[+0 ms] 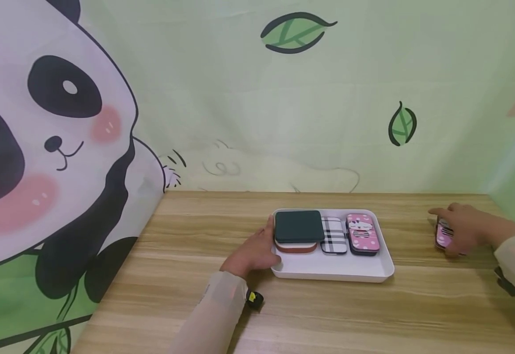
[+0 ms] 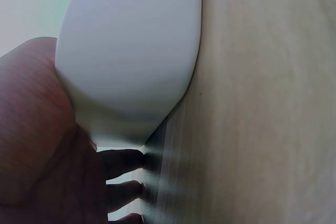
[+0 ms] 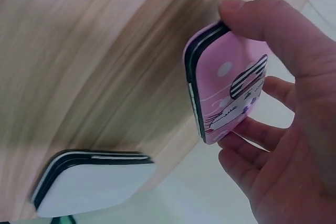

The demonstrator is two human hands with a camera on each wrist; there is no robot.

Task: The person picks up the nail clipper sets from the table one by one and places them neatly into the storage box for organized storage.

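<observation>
A white tray [image 1: 328,273] holds several flat cases. A dark green case [image 1: 299,226] lies on a case with a brown edge [image 1: 299,248]. Beside them are a plaid case [image 1: 334,236] and a pink cartoon case [image 1: 363,232] stacked on a dark one. My left hand [image 1: 253,250] rests against the tray's left end, thumb at the rim, fingers extended along the outside and touching the table. Over at the right, my right hand [image 1: 465,228] pinches another pink spotted case [image 3: 226,82] between thumb and fingers. That case stands tilted in the right wrist view.
A white case [image 3: 97,182] with a dark edge lies on the wood in the right wrist view; I cannot make it out in the head view. The wooden table [image 1: 328,319] meets a light green printed curtain [image 1: 240,108] at the back.
</observation>
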